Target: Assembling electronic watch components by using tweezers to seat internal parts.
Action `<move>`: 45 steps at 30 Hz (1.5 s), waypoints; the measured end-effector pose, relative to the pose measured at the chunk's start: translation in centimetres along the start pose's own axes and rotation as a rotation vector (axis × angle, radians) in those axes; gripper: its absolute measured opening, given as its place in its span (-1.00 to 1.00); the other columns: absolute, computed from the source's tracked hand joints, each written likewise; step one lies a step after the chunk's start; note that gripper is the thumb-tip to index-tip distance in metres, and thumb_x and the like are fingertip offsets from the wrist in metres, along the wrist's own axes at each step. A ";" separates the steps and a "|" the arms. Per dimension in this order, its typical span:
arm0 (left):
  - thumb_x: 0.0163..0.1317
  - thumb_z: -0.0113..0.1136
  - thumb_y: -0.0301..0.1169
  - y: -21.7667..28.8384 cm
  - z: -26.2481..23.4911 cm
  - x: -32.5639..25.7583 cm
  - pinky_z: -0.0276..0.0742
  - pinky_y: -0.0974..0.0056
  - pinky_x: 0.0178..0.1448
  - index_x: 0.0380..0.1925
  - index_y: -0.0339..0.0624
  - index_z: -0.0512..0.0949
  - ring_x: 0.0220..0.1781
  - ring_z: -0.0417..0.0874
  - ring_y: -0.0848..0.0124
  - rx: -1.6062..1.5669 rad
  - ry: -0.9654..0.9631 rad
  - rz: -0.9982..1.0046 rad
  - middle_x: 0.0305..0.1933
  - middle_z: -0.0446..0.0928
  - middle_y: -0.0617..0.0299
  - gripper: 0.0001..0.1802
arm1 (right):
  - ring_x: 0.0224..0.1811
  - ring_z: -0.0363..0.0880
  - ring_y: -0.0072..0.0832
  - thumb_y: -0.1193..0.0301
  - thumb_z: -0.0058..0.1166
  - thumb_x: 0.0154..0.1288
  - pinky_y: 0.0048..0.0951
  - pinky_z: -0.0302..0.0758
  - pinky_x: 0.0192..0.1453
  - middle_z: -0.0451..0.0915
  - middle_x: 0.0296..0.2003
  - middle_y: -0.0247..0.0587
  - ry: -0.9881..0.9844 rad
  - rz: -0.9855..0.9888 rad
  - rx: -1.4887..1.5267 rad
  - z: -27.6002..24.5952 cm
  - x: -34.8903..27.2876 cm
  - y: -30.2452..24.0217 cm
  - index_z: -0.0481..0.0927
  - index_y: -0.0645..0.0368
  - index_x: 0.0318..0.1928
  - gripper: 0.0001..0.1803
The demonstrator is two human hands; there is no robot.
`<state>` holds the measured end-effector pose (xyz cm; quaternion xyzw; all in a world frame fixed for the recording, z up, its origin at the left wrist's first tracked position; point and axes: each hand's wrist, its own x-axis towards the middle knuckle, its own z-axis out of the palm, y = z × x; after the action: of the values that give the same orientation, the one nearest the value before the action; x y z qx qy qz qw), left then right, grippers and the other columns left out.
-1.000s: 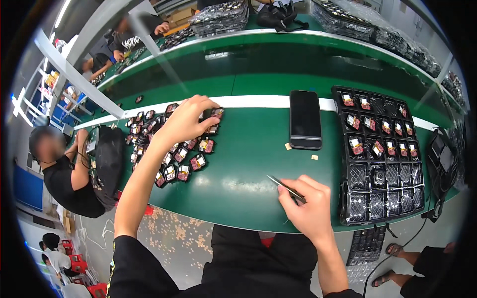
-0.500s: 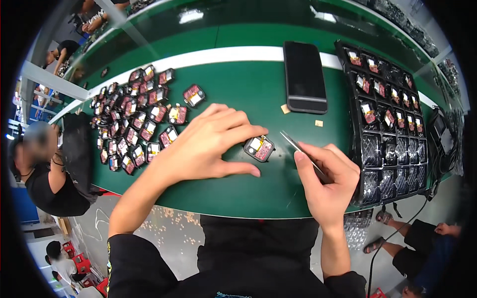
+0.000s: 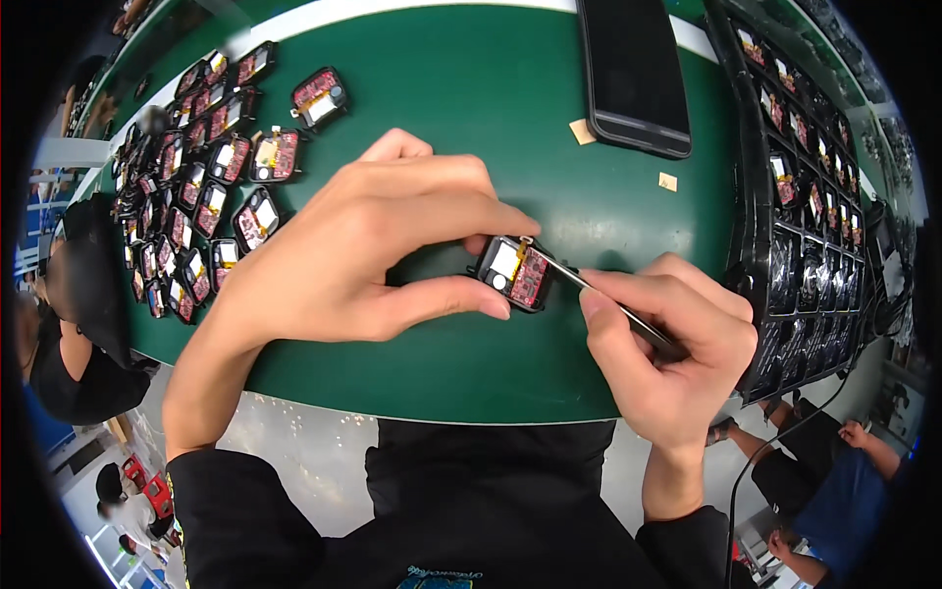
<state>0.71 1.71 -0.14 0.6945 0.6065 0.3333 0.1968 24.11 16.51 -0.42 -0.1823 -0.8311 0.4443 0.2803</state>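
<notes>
While in left grip (image 3: pixel 378 240), black case (image 3: pixel 488 259) with red board (image 3: pixel 531 280)

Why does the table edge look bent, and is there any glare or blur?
Head view: the fisheye lens bows the green table; a pale sheen lies between phone and small device; black tray glints; far-left detail looks softer.

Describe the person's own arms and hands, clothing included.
The left hand and right hand are bare: no gloves, rings or wristbands show. The left sleeve and right sleeve are black and short; small yellowish marks run along the left one's outer edge.
</notes>
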 end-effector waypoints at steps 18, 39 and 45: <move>-0.02 0.75 -0.14 0.3 -0.2 0.4 0.38 0.26 0.04 0.03 -0.28 0.80 -0.42 0.38 0.43 0.032 -0.006 -0.075 -0.25 0.69 0.30 -0.36 | -0.61 0.27 -0.80 0.77 0.47 0.05 -0.62 0.13 -0.52 0.63 -0.46 -0.40 0.071 -0.141 -0.167 0.8 -0.5 0.4 0.91 0.32 -0.11 -0.66; 0.01 0.71 -0.01 -0.4 -1.2 0.5 0.37 0.27 -0.01 0.04 -0.28 0.82 -0.36 0.40 0.44 -0.014 -0.107 -0.049 -0.11 0.77 0.24 -0.31 | -0.56 0.38 -0.74 0.74 0.44 0.16 -0.59 0.17 -0.47 0.60 -0.52 -0.37 -0.084 0.010 -0.019 -0.2 -0.1 -0.1 0.90 0.35 -0.11 -0.74; 0.08 0.67 -0.10 -0.4 -1.0 0.6 0.40 0.24 0.03 0.01 -0.31 0.82 -0.26 0.62 0.35 0.000 -0.085 0.039 -0.15 0.79 0.18 -0.41 | -0.58 0.34 -0.78 0.77 0.43 0.14 -0.61 0.13 -0.50 0.60 -0.52 -0.40 -0.071 -0.007 -0.022 0.1 -0.1 -0.1 0.90 0.34 -0.11 -0.72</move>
<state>-0.26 2.25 0.37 0.7198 0.5838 0.3074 0.2159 24.15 16.32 -0.41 -0.1666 -0.8459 0.4405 0.2503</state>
